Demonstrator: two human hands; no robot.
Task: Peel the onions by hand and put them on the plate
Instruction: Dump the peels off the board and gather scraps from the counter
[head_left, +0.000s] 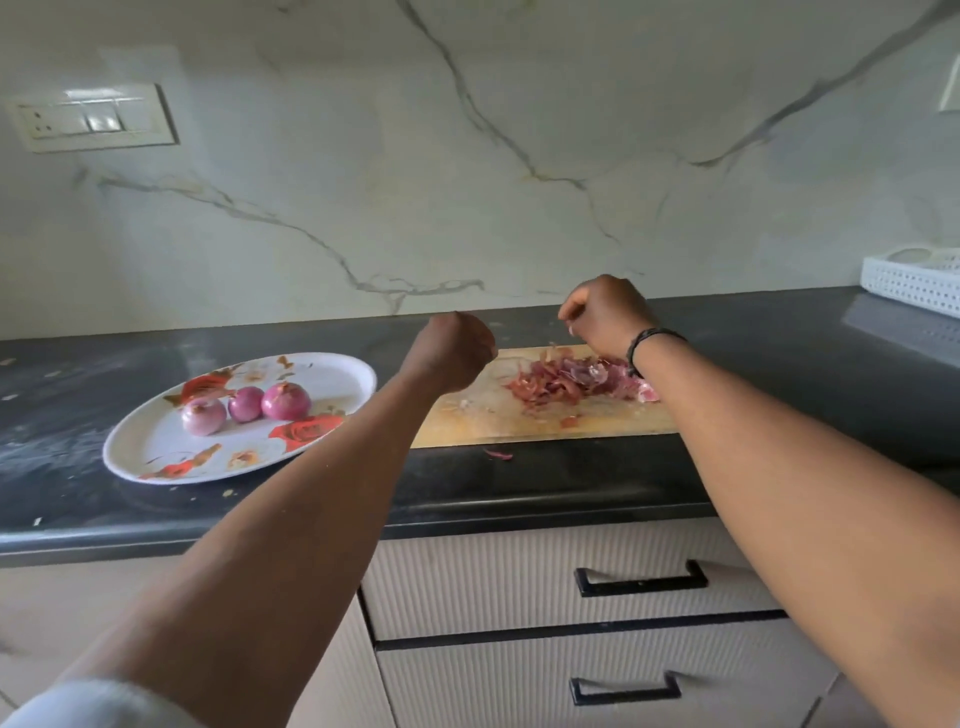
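A white marble-look wall (467, 156) with grey veins fills the upper half of the view, with one switch plate (93, 118) at its left. Below it runs a dark stone countertop (753, 374), flecked with small scraps. Under the countertop are two ribbed cream drawers (519, 587), each with one black handle. One wooden cutting board (488, 415) lies on the counter, carrying one heap of red onion skins (566, 382). Left of the board sits one oval floral plate (156, 452) holding three peeled red onions (244, 404) in a row. One white perforated basket (914, 283) stands at the far right.

The left hand (452, 353) hangs above the board's left end, fingers curled under; whether they hold anything cannot be told. The right hand (605, 312), with a dark wristband, hovers above the skins, fingers curled, contents hidden.
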